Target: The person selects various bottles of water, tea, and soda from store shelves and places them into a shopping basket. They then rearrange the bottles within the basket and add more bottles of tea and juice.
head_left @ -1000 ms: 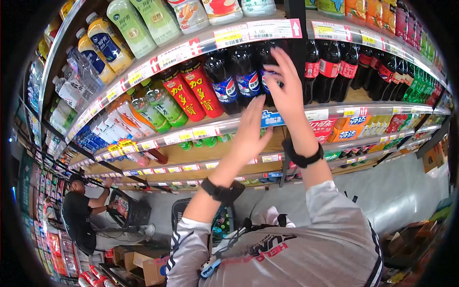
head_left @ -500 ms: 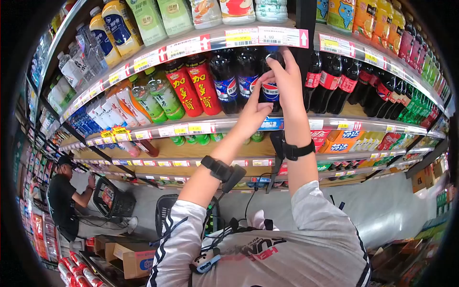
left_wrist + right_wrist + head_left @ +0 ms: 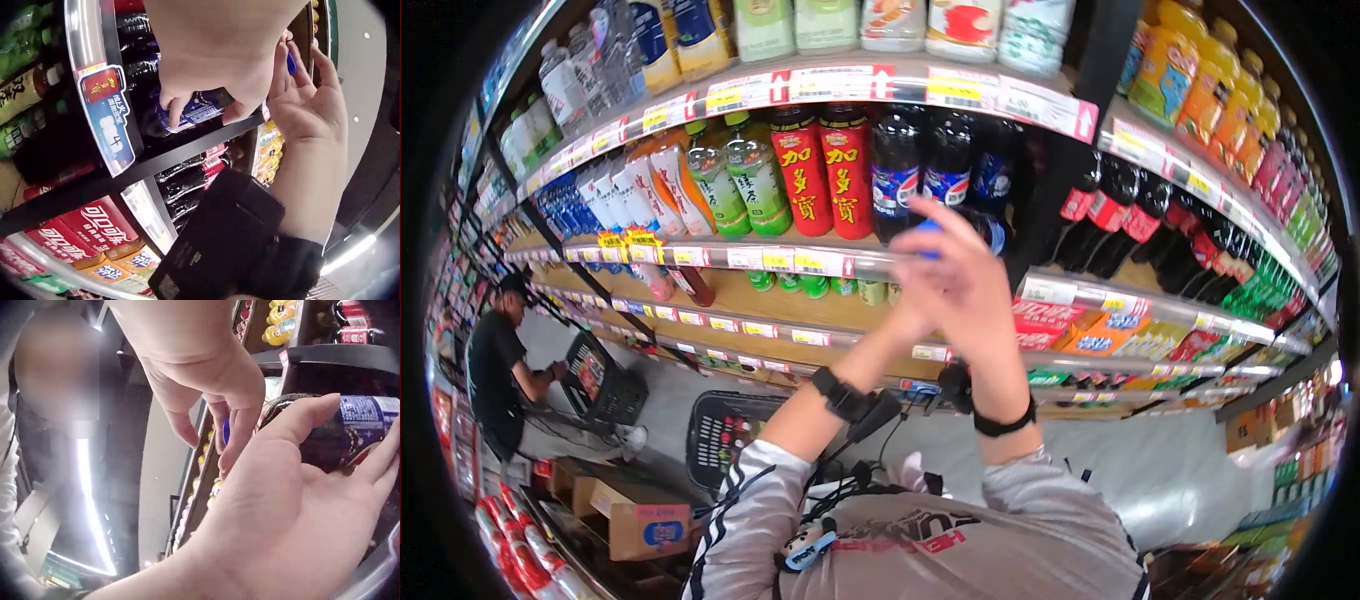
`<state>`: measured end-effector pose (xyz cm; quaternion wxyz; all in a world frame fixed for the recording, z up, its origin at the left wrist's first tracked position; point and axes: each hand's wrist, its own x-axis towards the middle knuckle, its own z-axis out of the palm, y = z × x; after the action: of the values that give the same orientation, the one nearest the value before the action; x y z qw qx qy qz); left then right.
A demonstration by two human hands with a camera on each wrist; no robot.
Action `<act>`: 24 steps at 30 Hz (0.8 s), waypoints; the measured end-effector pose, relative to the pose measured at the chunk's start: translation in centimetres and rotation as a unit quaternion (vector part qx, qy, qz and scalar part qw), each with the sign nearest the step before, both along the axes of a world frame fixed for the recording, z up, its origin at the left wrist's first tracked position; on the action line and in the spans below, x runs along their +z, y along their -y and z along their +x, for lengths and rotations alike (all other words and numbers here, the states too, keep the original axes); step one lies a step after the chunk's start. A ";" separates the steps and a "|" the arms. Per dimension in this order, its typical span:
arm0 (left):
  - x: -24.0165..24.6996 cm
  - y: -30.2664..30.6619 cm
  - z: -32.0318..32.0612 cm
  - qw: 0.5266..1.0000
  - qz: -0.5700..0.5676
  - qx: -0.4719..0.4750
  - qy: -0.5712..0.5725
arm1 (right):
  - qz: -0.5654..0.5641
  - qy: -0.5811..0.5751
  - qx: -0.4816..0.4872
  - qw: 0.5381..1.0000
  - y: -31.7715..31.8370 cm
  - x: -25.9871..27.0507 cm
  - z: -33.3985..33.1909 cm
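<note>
Just in front of the upright Pepsi pair (image 3: 946,172), a Pepsi bottle (image 3: 322,444) tilts cap-outward — left hand (image 3: 212,69) gripping its label (image 3: 365,415), right hand (image 3: 309,103), fingers loosely spread, nearer its blue cap (image 3: 292,63).

Wooden shelves (image 3: 770,309), shiny grey floor (image 3: 1160,435), strip light (image 3: 92,506)

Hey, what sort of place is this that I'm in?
Most likely a supermarket's drinks aisle: there are rows of bottled drinks, price tags along the shelves, and black shopping baskets nearby.
</note>
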<state>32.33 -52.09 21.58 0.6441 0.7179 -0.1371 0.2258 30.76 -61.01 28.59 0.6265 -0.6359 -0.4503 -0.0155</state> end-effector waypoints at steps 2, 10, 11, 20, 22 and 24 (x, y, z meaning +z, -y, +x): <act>1.7 0.0 -1.9 0.999 -0.001 0.019 0.031 | 0.049 0.000 0.056 0.997 -1.1 -0.8 -1.5; -1.6 -5.0 -7.4 0.982 -0.086 0.003 0.170 | 0.011 0.164 0.155 0.974 -5.6 -3.3 -8.2; -1.7 -5.5 -9.8 0.968 -0.239 -0.059 0.048 | 0.016 0.151 0.171 0.974 -6.5 -4.3 -8.9; -13.5 -16.6 -21.9 0.960 0.054 0.142 -0.233 | -0.095 -0.192 0.237 0.948 -13.4 -17.2 -12.7; -19.6 -20.1 -24.3 0.927 0.192 0.177 -0.271 | -0.157 -0.338 0.229 0.899 -14.8 -21.1 -13.4; -23.9 -22.4 -26.4 0.879 0.280 0.135 -0.363 | -0.200 -0.543 0.224 0.784 -16.5 -24.4 -14.9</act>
<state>5.94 -29.68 -2.29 0.3840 0.9115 0.1465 -0.0135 15.84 -44.53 4.23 0.6123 -0.5316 -0.1579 0.5634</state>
